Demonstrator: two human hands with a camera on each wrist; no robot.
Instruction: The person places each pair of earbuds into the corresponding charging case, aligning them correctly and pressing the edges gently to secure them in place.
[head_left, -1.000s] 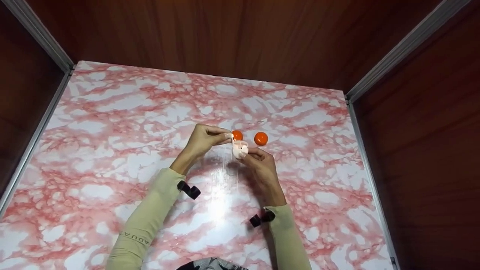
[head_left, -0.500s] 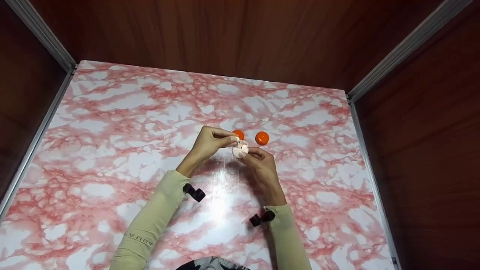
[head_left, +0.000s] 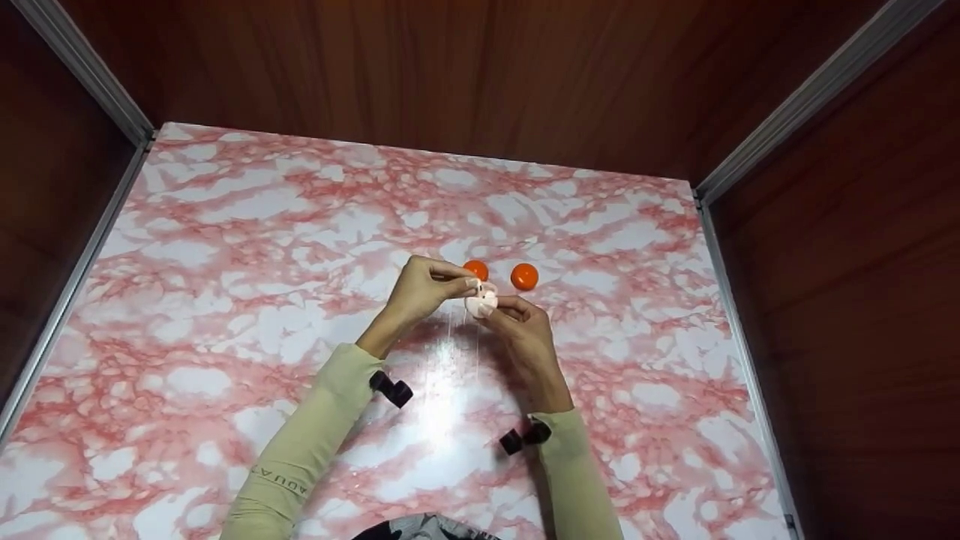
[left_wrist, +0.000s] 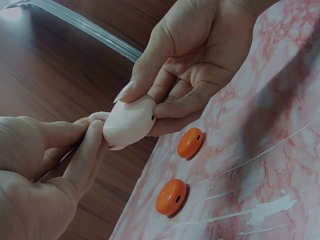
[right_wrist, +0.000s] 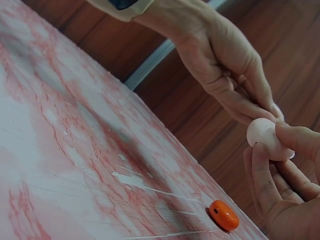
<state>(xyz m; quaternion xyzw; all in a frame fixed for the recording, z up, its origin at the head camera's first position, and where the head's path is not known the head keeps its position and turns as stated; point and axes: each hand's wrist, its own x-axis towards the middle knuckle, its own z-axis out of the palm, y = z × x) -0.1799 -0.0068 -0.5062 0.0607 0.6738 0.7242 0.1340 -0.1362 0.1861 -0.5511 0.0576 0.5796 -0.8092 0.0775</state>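
A pale earbud case (head_left: pixel 480 306), its lid raised, is held in the air by my right hand (head_left: pixel 525 330). The thumb and fingers of that hand grip the case from its right side, as the left wrist view also shows with the case (left_wrist: pixel 131 122) under the thumb. My left hand (head_left: pixel 424 289) pinches a small white earbud (left_wrist: pixel 99 116) between thumb and fingertips, right at the opening of the case. Its fingertips hide most of the earbud. In the right wrist view the rounded back of the case (right_wrist: pixel 265 137) faces the camera.
Two orange cases lie on the marbled red-and-white table (head_left: pixel 300 202) just beyond the hands: one orange case (head_left: pixel 524 277) to the right, another orange case (head_left: pixel 476 269) partly behind the left fingers. Dark wood-patterned walls (head_left: pixel 420 75) enclose the table at the back and sides.
My left hand has moved right and slightly nearer, bringing the earbud from beside the case to its opening. My right hand and the case have barely moved.
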